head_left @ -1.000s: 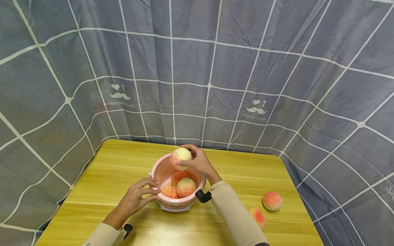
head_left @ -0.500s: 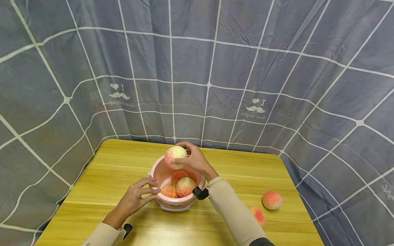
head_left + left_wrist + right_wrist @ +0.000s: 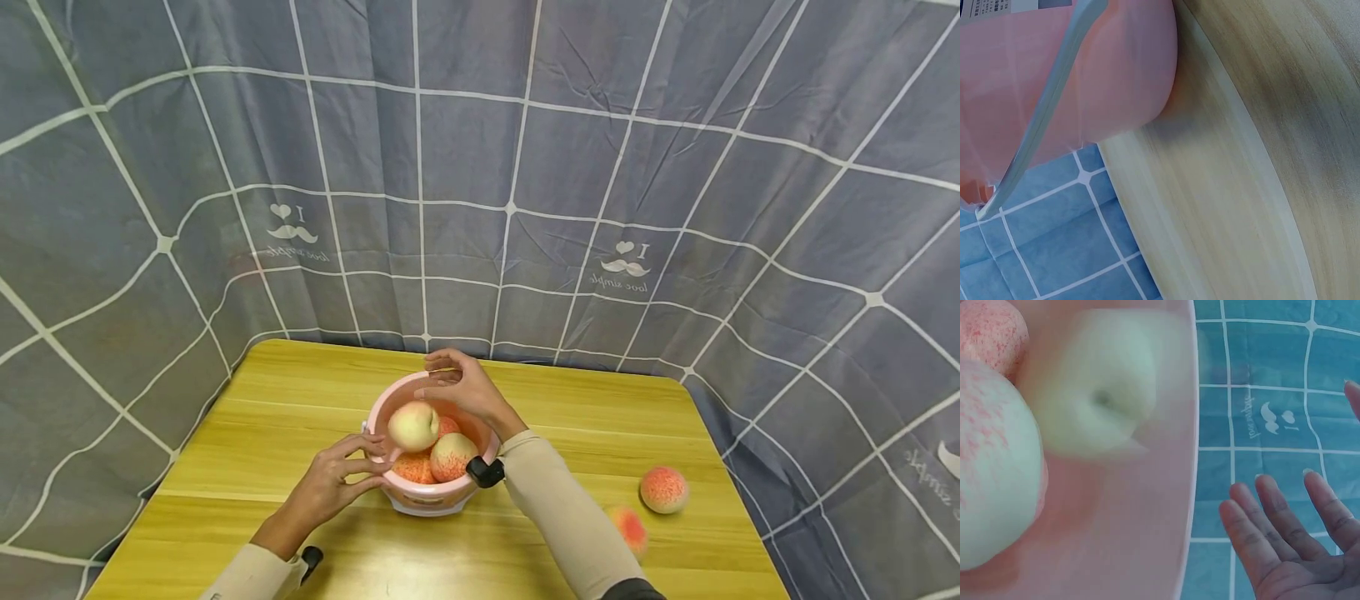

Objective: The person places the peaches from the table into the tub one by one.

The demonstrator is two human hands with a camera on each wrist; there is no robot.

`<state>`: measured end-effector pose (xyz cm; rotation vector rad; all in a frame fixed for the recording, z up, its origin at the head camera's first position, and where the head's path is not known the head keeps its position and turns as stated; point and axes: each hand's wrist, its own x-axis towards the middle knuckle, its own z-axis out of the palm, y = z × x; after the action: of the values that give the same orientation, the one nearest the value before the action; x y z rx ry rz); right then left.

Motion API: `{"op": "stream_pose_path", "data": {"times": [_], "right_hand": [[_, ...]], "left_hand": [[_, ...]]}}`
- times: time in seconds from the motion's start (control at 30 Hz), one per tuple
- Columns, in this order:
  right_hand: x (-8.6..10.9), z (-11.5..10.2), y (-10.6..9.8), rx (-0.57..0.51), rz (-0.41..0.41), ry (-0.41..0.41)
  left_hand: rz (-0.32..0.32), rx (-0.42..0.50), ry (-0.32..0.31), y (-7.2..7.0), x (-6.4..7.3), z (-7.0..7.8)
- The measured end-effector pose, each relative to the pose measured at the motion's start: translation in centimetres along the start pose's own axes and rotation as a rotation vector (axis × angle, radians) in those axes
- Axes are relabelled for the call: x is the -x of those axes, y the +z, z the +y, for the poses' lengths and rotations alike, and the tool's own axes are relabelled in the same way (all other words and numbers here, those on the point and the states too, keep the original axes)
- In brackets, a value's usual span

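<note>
A pink bucket stands on the table with several peaches inside. One pale peach, blurred in the right wrist view, is inside the bucket at the left, over a red-orange peach. To its right sits a speckled peach, with a redder peach partly hidden behind. My left hand holds the bucket's left rim, thumb against the outer wall and fingers over the edge; it does not show in the left wrist view. My right hand hovers above the back rim, fingers spread, holding nothing.
Two more peaches lie on the wooden table at the right: a speckled one and a red-and-yellow one, partly covered by the right sleeve. A grey curtain with white lines surrounds the table's back and sides.
My right hand has moved slightly left and let go of the pale peach, which has dropped into the bucket. The left hand has stayed at the rim.
</note>
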<state>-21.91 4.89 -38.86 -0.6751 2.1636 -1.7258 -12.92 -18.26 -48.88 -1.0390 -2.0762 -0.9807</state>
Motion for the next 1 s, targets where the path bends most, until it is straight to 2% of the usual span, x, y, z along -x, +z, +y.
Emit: {"op": "stream_pose_path", "data": {"times": [0.17, 0.3, 0.77, 1.0], "right_hand": [[-0.7, 2.4, -0.4, -0.035, -0.001, -0.011], [-0.7, 2.9, -0.7, -0.032, 0.029, -0.037], [0.1, 2.9, -2.2, -0.067, 0.066, -0.016], [1.2, 1.2, -2.9, -0.081, 0.049, -0.018]], "left_hand": [[0.001, 0.010, -0.001, 0.0, 0.0, 0.0], [0.001, 0.010, 0.002, 0.0, -0.1, -0.1], [0.000, 0.005, 0.003, 0.1, -0.1, -0.2], [0.002, 0.001, 0.003, 0.1, -0.1, -0.2]]}}
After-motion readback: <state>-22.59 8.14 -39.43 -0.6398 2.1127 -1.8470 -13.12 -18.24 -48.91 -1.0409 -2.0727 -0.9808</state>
